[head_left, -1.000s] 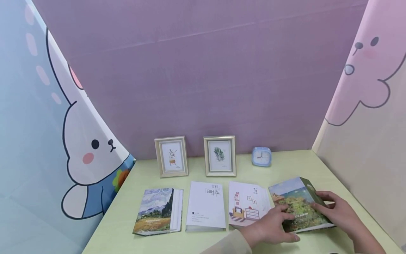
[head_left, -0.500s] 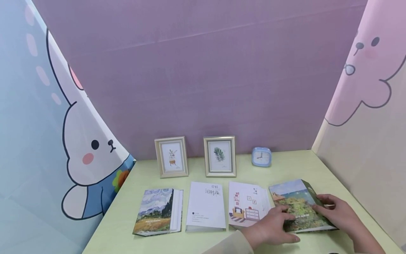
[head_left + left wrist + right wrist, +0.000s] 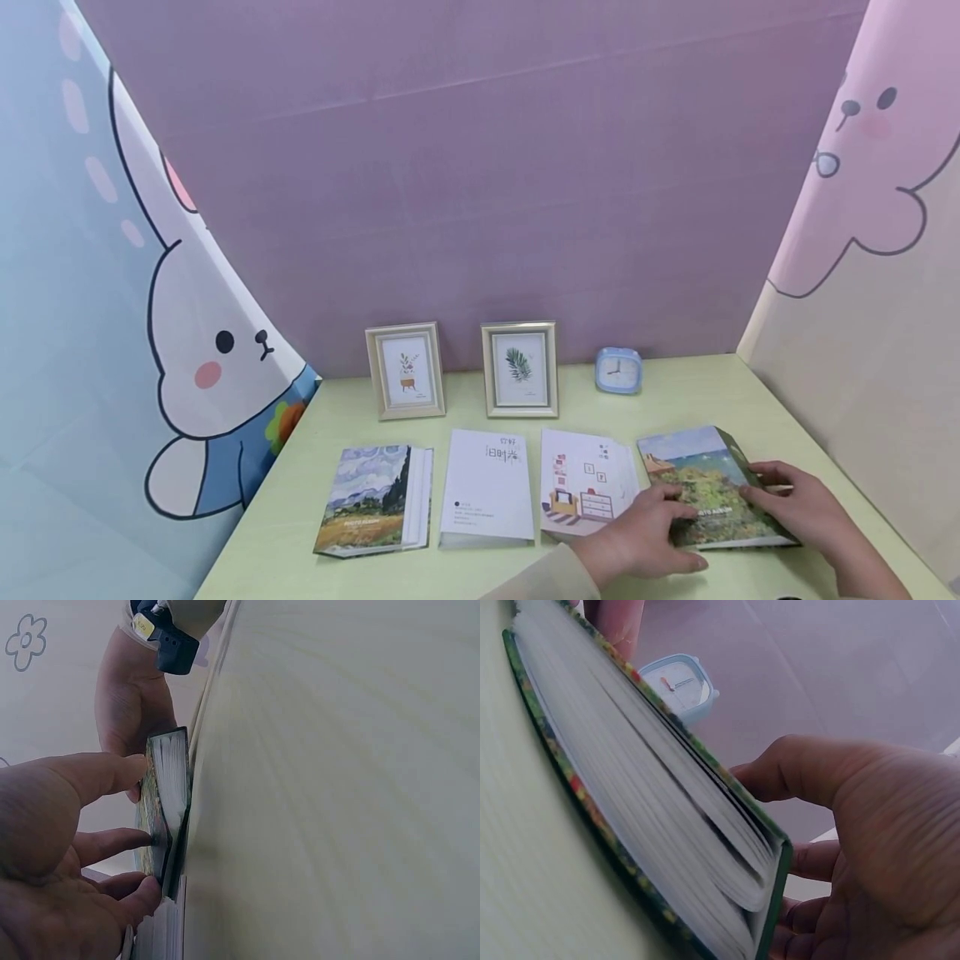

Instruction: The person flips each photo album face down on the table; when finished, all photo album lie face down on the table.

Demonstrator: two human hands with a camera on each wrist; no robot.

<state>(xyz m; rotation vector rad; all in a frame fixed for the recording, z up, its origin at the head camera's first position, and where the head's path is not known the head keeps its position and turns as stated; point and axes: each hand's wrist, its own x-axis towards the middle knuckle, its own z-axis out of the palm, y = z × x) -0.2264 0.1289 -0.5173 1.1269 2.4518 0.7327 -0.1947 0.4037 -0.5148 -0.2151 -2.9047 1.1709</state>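
Observation:
A photo album [image 3: 701,458] with a painted seaside garden cover lies at the right of the table, at a slight angle. Its dark green spine faces right, and its page edges [image 3: 637,772] show in the right wrist view. My right hand [image 3: 802,504] holds the spine side, thumb on the cover's edge and fingers against the spine. From the left, my left hand [image 3: 645,533] touches the cover and left edge with its fingers fairly straight. Beside it lies a white album [image 3: 577,467] with a furniture drawing, its lower corner partly hidden by that hand.
Further left lie a plain white album [image 3: 487,483] with lettering and a landscape-covered photo album [image 3: 367,500]. Behind the row stand two picture frames [image 3: 406,371] and a small blue alarm clock [image 3: 618,371]. Cloth walls [image 3: 480,183] border the pale table [image 3: 255,550].
The garden-covered album has settled lower on its right side and shifted slightly right and toward me. My right hand has come down a little with it; the left hand has barely moved.

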